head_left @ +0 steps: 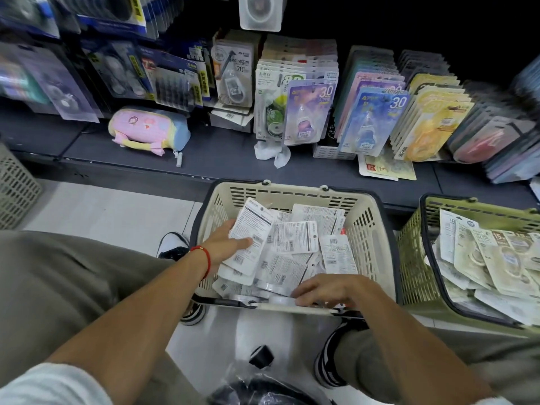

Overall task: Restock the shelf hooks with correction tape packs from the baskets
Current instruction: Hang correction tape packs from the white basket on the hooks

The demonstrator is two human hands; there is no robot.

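A beige basket (377, 247) on the floor in front of me holds many correction tape packs, mostly white backs up. My left hand (225, 244) is inside it, gripping a small stack of packs (248, 238) with the thumb on top. My right hand (330, 289) reaches palm down into the near right corner, fingers curled among the packs (280, 287); whether it grips one I cannot tell. Above, shelf hooks carry rows of hanging packs, such as the purple "30" pack (309, 112) and the blue "30" pack (371, 121).
A green basket (415, 247) with more packs stands to the right. A grey crate (14, 188) sits at the far left. On the dark shelf base lie a pastel pencil case (149, 130), crumpled wrap (271, 153) and a loose pack (385, 168). My knees and shoes flank the beige basket.
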